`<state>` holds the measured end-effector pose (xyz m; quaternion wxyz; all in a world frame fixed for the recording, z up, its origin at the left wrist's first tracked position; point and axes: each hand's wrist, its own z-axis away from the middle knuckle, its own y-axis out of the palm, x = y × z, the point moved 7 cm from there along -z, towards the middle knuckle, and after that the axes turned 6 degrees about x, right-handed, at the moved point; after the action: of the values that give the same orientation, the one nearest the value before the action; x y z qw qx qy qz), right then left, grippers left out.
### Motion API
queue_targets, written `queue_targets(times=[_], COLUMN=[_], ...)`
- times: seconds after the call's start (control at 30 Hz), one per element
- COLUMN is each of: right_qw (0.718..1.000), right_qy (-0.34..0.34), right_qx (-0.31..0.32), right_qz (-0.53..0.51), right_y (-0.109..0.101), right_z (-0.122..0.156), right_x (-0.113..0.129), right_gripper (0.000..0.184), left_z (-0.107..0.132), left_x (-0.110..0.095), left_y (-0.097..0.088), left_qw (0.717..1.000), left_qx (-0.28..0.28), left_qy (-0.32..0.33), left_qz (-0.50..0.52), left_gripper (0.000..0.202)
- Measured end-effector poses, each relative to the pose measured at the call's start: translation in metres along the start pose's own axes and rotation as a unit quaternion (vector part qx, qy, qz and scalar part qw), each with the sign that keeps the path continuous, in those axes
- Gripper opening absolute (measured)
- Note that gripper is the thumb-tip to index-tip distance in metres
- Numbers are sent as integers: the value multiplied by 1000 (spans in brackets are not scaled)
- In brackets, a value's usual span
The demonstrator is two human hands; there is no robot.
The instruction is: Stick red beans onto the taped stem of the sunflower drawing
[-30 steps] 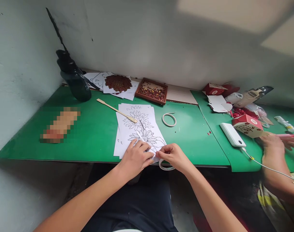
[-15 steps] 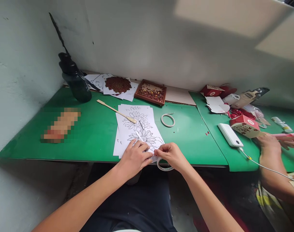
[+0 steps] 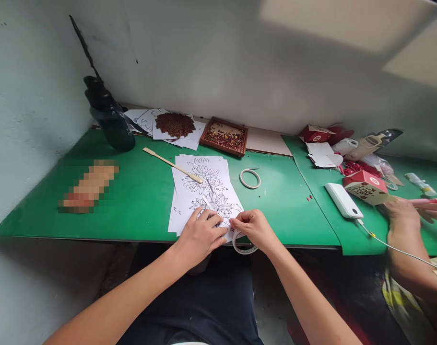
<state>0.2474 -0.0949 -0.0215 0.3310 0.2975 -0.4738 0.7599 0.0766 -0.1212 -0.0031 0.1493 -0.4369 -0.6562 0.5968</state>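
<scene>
The sheets (image 3: 189, 195) are matt paper, the stick (image 3: 172, 164) smooth wood, the tabletop (image 3: 290, 211) slightly glossy.

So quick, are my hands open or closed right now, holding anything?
Left hand: open, fingers resting on the flower drawing.
Right hand: closed, apparently pinching white tape.

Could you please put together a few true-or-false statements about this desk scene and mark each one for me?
1. The person's left hand rests on white paper sheets printed with black flower outlines. True.
2. The flat, pale wooden stick lies inside the square, brown wooden tray. False: the stick lies partly on the sheets and partly on the green table covering.
3. A thin, white, ring-shaped roll shows just below the right hand. True.
4. The dark, translucent bottle stands among the red cardboard boxes. False: the bottle stands at the far left.
5. The tray holds small dark-red and yellow pieces. True.
</scene>
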Motion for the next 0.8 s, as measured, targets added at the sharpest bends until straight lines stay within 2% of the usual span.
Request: queue_targets(times=[0.13, 0.23, 0.37, 0.47, 0.57, 0.8], right_qw=[1000, 995, 970, 956, 960, 983], right_qy=[-3, 11, 62, 84, 76, -1], right_qx=[1, 24, 33, 10, -34, -106], right_qz=[28, 96, 231, 282, 269, 152], right_y=[-2, -4, -6, -3, 1, 13], right_z=[4, 12, 25, 32, 36, 40], right_x=[10, 20, 25, 23, 24, 25], right_gripper=[41, 43, 55, 53, 48, 28], left_z=[1, 2, 4, 4, 5, 11], left_x=[0, 1, 1, 0, 0, -2], left_y=[1, 2, 5, 5, 4, 4], left_qw=[1000, 1000, 1000, 1000, 1000, 997], left_qx=[3, 0, -9, -16, -21, -57], left_qy=[-1, -8, -10, -3, 7, 29], left_qz=[3, 13, 8, 0, -5, -36], left_gripper=[17, 16, 15, 17, 15, 17])
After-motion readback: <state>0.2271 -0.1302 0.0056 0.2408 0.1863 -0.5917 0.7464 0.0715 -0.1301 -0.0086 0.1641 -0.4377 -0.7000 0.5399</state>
